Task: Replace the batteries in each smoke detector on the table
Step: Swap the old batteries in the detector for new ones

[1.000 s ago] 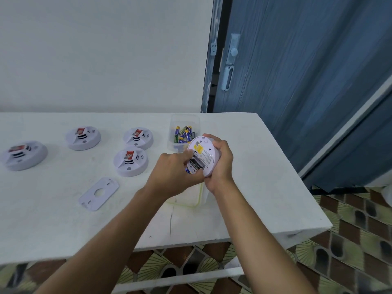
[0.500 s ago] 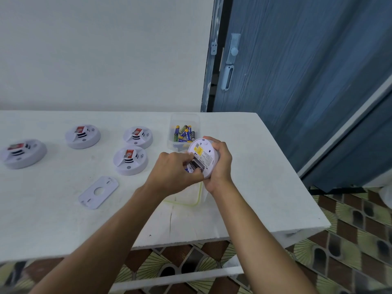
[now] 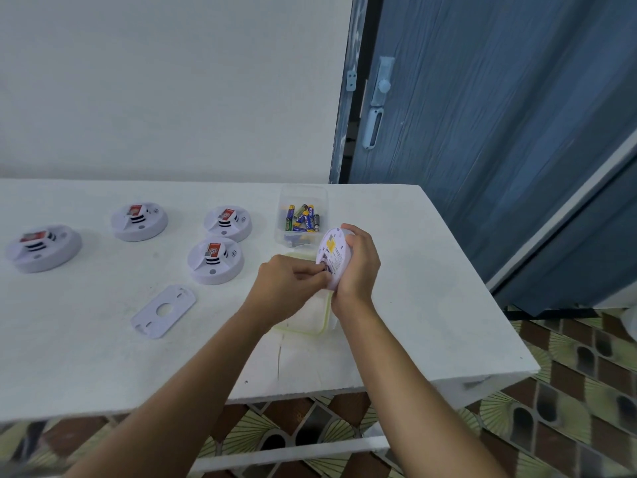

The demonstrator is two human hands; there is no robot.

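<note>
1. Left hand [image 3: 293, 286] hovers over the right half of the surface [image 3: 413, 277], fingers curled and tips pinched at the open battery bay; whether they hold a battery, I cannot tell
2. Right hand [image 3: 360, 267] grips the smoke detector [image 3: 333, 255] by its rim; the disc stands on edge, label side facing left, its long axis tilting up and away
3. Lying flat, left to right: leftmost detector [image 3: 43, 248], back-left detector [image 3: 139, 221], front-middle detector [image 3: 215, 261], back-middle detector [image 3: 227, 223]
4. Mounting plate [image 3: 163, 311] lies flat in front of them
5. Clear battery box [image 3: 303, 198] stands just behind the hands; a shallow tray [image 3: 306, 327] lies beneath them
</note>
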